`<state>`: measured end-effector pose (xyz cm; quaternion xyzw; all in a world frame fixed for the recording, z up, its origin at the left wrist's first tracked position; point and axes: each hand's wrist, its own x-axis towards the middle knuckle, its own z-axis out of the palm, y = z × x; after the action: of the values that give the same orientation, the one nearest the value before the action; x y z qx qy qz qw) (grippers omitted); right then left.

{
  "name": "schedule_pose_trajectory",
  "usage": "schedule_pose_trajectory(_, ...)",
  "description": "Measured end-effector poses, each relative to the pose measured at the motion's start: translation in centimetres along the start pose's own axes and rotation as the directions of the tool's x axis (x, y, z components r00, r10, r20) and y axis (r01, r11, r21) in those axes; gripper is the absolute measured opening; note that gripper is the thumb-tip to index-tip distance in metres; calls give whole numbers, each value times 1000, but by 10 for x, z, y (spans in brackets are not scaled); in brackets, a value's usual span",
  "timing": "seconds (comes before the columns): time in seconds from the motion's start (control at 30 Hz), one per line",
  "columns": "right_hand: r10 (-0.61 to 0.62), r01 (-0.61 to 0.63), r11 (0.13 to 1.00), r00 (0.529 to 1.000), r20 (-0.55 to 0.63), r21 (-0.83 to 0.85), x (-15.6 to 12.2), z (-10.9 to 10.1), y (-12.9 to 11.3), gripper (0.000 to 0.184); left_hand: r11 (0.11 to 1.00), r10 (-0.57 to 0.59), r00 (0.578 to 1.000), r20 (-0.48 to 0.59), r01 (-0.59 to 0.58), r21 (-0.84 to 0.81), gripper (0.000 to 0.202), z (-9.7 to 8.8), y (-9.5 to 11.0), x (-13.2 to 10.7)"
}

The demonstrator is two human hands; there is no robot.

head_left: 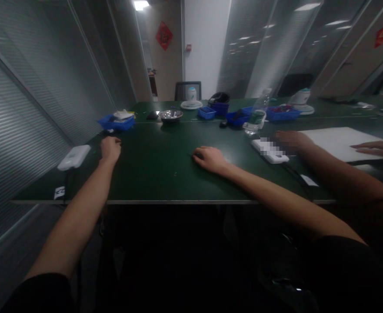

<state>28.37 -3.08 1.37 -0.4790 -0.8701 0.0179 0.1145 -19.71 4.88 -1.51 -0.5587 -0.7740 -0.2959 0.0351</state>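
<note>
My left hand [111,148] rests on the dark green table [152,174], left of the middle, with its fingers curled closed; whatever may be in them is hidden. A blue tray [118,124] holding a white crumpled thing lies just beyond it. Nearer the table's middle, my right hand [210,159] lies low on the surface, its fingers closed around a small dark thing. A thin dark tip pokes out to the left of those fingers, too blurred to name.
White boxes with cables lie at the left [74,157] and right [269,150]. A metal bowl [171,115], blue trays [206,113] and a plastic bottle [258,112] stand farther back. At right, another person's hands [291,141] rest by a white sheet [338,139].
</note>
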Motion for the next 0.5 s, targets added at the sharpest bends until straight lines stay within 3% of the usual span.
schedule_pose_trajectory(0.17, -3, 3, 1000, 1000, 12, -8, 0, 0, 0, 40, 999, -22, 1000, 8, 22, -33, 25, 0, -12, 7)
schedule_pose_trajectory(0.5, -6, 6, 1000, 1000, 9, 6, 1, 1, 1, 41, 969, -229, 972, -46, 224, -102, 25, 3, -16, 15)
